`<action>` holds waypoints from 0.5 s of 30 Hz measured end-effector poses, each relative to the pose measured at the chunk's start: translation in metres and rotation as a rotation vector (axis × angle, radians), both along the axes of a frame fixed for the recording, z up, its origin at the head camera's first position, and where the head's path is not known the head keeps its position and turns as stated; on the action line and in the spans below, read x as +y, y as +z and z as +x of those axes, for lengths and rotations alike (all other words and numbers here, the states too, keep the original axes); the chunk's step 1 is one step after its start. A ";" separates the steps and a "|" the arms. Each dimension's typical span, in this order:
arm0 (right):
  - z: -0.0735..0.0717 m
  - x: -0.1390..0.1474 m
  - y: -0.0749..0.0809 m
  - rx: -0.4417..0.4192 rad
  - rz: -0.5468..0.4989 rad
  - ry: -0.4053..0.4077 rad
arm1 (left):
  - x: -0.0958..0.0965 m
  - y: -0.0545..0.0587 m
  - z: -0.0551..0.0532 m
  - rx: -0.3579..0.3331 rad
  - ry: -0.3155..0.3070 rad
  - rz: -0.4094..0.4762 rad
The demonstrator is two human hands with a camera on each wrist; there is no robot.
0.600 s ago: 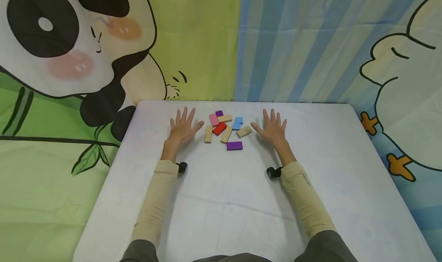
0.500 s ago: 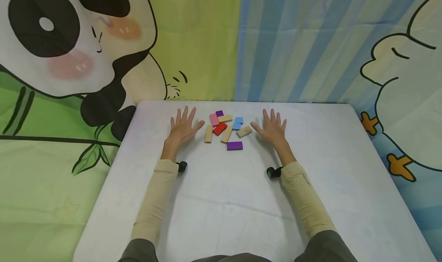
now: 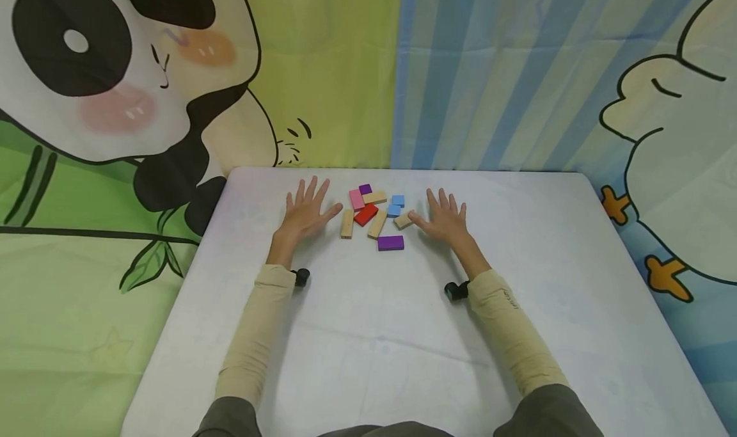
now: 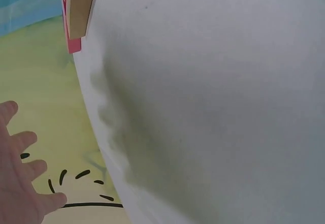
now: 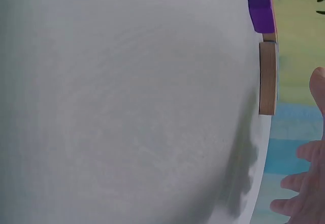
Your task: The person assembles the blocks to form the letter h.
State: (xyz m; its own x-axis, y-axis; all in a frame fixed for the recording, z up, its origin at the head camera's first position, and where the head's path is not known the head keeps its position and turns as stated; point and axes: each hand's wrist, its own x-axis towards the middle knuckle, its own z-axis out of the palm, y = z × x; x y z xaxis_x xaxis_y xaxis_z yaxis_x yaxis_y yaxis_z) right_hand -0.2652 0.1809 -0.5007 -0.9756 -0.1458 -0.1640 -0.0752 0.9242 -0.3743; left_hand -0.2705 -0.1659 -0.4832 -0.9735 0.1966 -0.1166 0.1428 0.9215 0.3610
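My left hand hovers over the table left of a group of small blocks, its fingers spread and holding nothing. On the other side my right hand is held with fingers spread, its thumb overlapping the end of a plain wooden block in the head view. In the right wrist view that thumb is apart from the wooden block. Between the hands lie a red block, a pink block, two blue blocks, two purple blocks and several plain wooden ones.
The blocks lie on a white table, near its far edge. Behind it hangs a curtain printed with cartoon animals. Each wrist carries a small black camera.
My right hand has shifted left toward the blocks, so its thumb now covers part of a wooden block in the head view. The left hand has barely moved. The blocks lie as before.
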 end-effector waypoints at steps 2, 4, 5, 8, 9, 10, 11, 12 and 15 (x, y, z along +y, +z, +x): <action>0.003 -0.003 0.001 -0.008 -0.011 0.007 | 0.001 0.001 0.001 0.010 -0.016 0.000; 0.005 -0.005 0.002 -0.007 -0.013 0.009 | 0.001 0.001 0.001 0.019 -0.031 -0.003; 0.005 -0.007 0.001 -0.007 -0.017 0.011 | 0.001 0.001 0.001 0.022 -0.036 -0.004; 0.007 -0.010 0.000 -0.019 -0.012 0.020 | 0.002 0.000 0.002 0.022 -0.044 -0.004; 0.007 -0.011 0.000 -0.023 -0.010 0.023 | 0.002 -0.001 0.002 0.021 -0.044 -0.003; 0.007 -0.012 -0.001 -0.027 -0.011 0.028 | 0.003 -0.001 0.003 0.019 -0.045 -0.001; 0.007 -0.013 -0.001 -0.028 -0.014 0.033 | 0.003 -0.002 0.003 0.016 -0.048 0.001; 0.007 -0.014 -0.001 -0.029 -0.015 0.037 | 0.003 -0.003 0.003 0.012 -0.055 -0.001; 0.008 -0.015 -0.001 -0.016 -0.022 0.048 | 0.003 -0.005 0.005 0.001 -0.077 -0.003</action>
State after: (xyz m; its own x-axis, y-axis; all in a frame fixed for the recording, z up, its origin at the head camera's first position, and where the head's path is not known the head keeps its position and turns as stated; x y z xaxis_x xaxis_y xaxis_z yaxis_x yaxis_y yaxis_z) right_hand -0.2573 0.1654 -0.5022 -0.9647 -0.1965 -0.1755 -0.1136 0.9114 -0.3956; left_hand -0.2652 -0.1626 -0.4880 -0.9556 0.2707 -0.1161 0.2139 0.9089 0.3579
